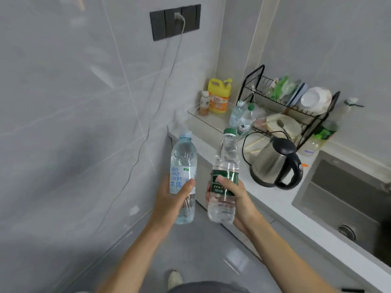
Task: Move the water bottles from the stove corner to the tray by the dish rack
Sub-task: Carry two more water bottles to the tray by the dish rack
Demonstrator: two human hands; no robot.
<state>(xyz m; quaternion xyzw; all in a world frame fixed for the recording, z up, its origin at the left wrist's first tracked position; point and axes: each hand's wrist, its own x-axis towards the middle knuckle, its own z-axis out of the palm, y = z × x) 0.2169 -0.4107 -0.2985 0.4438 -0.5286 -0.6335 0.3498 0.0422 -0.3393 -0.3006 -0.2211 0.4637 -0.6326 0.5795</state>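
Observation:
My left hand (173,199) grips a clear water bottle with a pale blue cap and a white-and-blue label (183,166), held upright in the air. My right hand (234,197) grips a second clear bottle with a green cap and a green label (225,166), also upright. Both bottles hang in front of the counter's near end. On the glass tray (211,121) beside the black dish rack (296,106) stand two more water bottles, one with a blue cap (237,113) and one with a green cap (246,120).
A yellow detergent jug (219,96) and a small brown bottle (204,103) stand at the tray's back. A steel kettle (275,163) sits on the white counter to the right of my hands. The sink (349,199) lies at the right. A cable (160,98) hangs down the wall.

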